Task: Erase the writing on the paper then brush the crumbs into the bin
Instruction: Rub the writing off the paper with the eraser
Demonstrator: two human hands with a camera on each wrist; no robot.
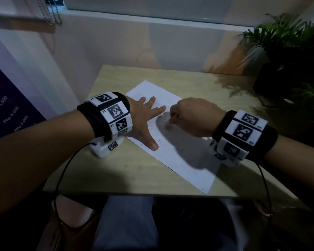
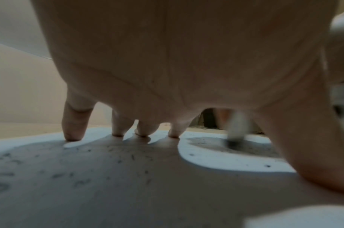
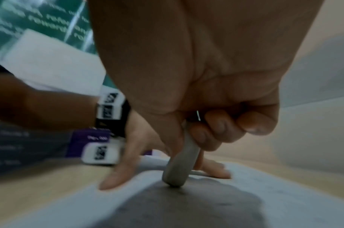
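Observation:
A white sheet of paper (image 1: 185,160) lies slanted on the wooden table (image 1: 127,171). My left hand (image 1: 149,116) lies flat on the sheet's upper part, fingers spread and straight, fingertips (image 2: 72,135) pressing the paper (image 2: 225,162). My right hand (image 1: 188,115) grips a pale grey stick eraser (image 3: 180,166) in curled fingers, its lower end touching the paper (image 3: 284,200) just right of the left hand (image 3: 128,162). The eraser (image 2: 235,131) shows blurred in the left wrist view. Dark eraser crumbs (image 2: 132,157) are scattered over the sheet. Faint pencil marks (image 1: 161,142) remain near the left thumb.
A potted plant (image 1: 286,57) stands at the table's back right corner. A wall and window sill (image 1: 152,20) close the far side. A purple price poster (image 1: 7,109) hangs at the left. My lap sits below the table's near edge (image 1: 134,193).

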